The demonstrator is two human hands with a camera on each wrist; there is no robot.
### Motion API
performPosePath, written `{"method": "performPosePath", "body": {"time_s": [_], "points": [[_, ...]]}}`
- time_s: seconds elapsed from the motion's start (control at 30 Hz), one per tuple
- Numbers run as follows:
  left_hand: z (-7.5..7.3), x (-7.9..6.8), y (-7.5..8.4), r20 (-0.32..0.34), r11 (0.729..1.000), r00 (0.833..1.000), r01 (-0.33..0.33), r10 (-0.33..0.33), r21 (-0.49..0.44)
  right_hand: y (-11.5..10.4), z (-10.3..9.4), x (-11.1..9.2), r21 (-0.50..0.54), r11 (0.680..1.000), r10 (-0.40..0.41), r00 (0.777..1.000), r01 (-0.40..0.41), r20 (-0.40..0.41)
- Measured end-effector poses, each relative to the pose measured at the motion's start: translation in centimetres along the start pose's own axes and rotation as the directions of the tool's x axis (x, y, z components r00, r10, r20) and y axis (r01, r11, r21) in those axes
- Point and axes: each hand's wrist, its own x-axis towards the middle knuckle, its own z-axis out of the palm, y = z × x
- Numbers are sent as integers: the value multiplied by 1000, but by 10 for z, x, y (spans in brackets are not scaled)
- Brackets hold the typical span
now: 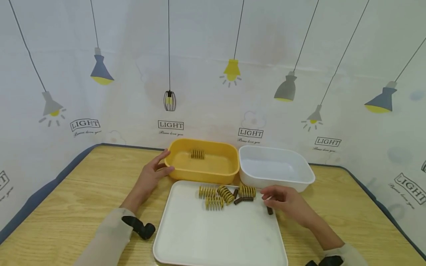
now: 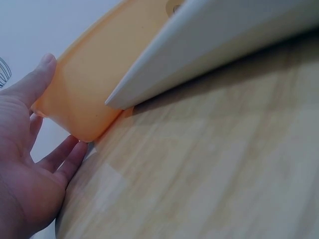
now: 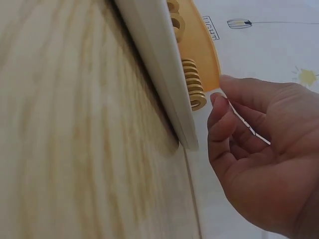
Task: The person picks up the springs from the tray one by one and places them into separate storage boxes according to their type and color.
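My left hand [image 1: 151, 177] lies against the left end of the yellow bin [image 1: 203, 176], thumb at its front wall and fingers at the rim; fairly straight fingers touch it in the left wrist view. One gold coil spring [image 1: 198, 154] lies inside that bin. Several more gold springs [image 1: 214, 203] are grouped at the back of the white tray [image 1: 219, 236]. Dark thin springs [image 1: 243, 200] lie among them. Over the tray's right edge is my right hand [image 1: 289, 205], fingers loosely bent, nothing visible between thumb and index. Another dark spring [image 1: 270, 210] shows just below it.
A white bin [image 1: 276, 183] stands right of the yellow one, close behind the tray. All of it is on a wood-grain table [image 1: 83, 199]. A printed cloth [image 1: 203, 74] with lamp drawings hangs behind the table.
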Motion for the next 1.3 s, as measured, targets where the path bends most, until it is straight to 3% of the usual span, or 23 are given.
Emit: {"method": "performPosePath", "body": {"time_s": [0.27, 0.47, 0.7, 1.03, 1.3], "points": [[3, -10, 23, 13, 1000, 1000, 9, -9, -21, 7, -8, -7, -72, 994, 83, 996, -80, 33], [4, -11, 26, 13, 1000, 1000, 10, -10, -26, 14, -10, -8, -140, 986, 94, 995, -88, 37], [4, -9, 23, 23, 999, 1000, 9, -8, -39, 16, -7, -7, -168, 984, 69, 997, -61, 39], [6, -13, 28, 23, 999, 999, 40, -40, -2, 21, 4, -4, -251, 968, -27, 1000, 30, 15], [5, -13, 30, 20, 999, 999, 48, -48, 9, 24, 8, -3, -208, 978, 13, 1000, -15, -9]]}}
